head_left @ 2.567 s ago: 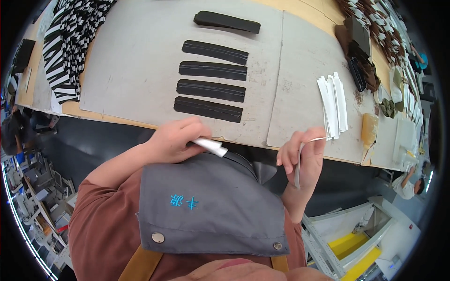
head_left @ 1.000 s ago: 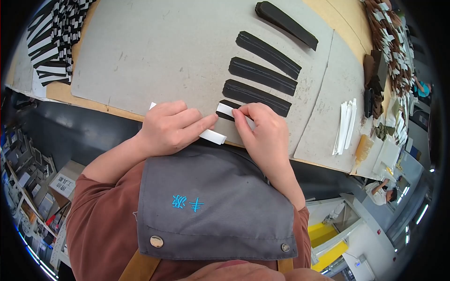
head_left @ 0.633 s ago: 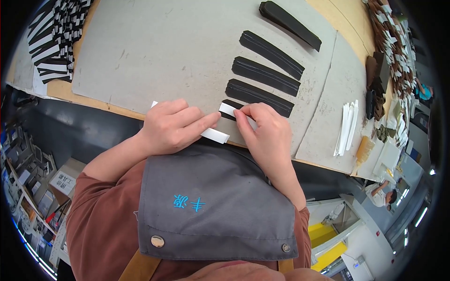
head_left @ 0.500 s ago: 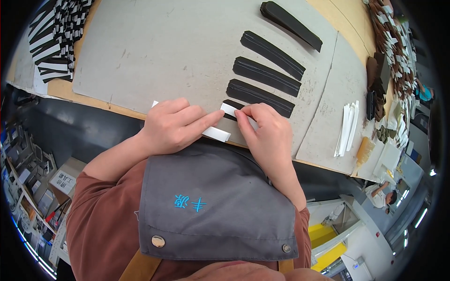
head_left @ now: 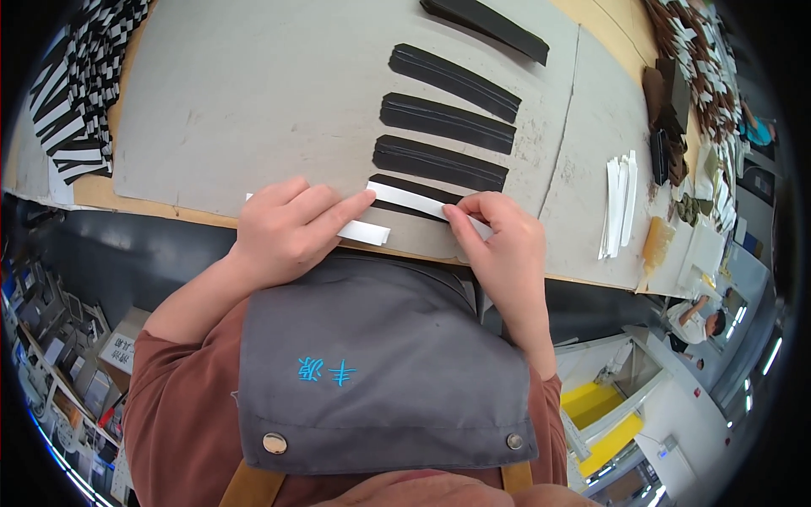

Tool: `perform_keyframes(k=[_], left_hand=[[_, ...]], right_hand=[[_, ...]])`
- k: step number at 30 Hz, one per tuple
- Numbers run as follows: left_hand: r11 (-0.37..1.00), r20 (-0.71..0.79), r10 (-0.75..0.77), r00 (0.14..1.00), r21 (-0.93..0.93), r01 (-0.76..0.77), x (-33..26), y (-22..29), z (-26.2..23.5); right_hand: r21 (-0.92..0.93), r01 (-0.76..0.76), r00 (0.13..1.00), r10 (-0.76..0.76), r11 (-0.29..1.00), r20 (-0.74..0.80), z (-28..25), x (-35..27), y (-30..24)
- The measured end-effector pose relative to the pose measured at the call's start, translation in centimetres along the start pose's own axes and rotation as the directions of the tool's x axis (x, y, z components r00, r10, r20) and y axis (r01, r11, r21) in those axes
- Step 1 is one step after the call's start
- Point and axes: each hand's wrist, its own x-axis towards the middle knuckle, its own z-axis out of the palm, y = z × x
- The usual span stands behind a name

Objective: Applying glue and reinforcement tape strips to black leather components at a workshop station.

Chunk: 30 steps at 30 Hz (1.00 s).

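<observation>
A white strip lies lengthwise along the nearest black strip, covering much of it. My right hand pinches the white strip near its right end between thumb and fingers. At its left end, the index fingertip of my left hand presses it down. The other fingers of that hand are curled over folded white strips, whose ends stick out on both sides of the palm. Farther off lie several black strips with a line along the middle, the closest being one black strip.
A grey board covers the table. Loose white strips lie to the right, near an amber-coloured piece. Black-and-white strips are heaped at the far left, brown-and-white pieces at the far right. A black stack sits at the back.
My right hand has slid rightward along the white strip, and more of the strip now shows flat over the black one. My left fingertip stays on its left end. The view has shifted slightly.
</observation>
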Motion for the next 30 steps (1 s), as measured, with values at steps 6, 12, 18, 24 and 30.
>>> perform_keyframes(k=[6,12,18,24,30], left_hand=[[1.0,0.014,-0.007,1.0,-0.005,0.007,0.1,0.1,0.0],[1.0,0.024,-0.019,1.0,-0.017,0.02,0.1,0.1,0.2],[0.999,0.039,-0.039,0.998,-0.01,0.039,0.1,0.2,0.1],[0.998,0.051,-0.042,0.998,-0.037,0.044,0.1,0.1,0.1],[0.994,-0.077,-0.042,0.996,-0.106,0.034,-0.4,0.0,0.4]], right_hand=[[-0.009,0.007,0.998,-0.008,1.0,-0.061,0.2,-0.1,0.7],[-0.06,0.024,0.996,-0.029,0.998,-0.087,0.6,-0.1,1.1],[-0.108,0.044,0.994,-0.053,0.993,-0.091,0.7,-0.1,1.2],[-0.135,-0.041,0.997,0.032,0.99,-0.066,-0.1,-0.1,1.0],[0.034,-0.141,0.954,0.145,0.989,-0.262,-0.4,-2.2,3.5]])
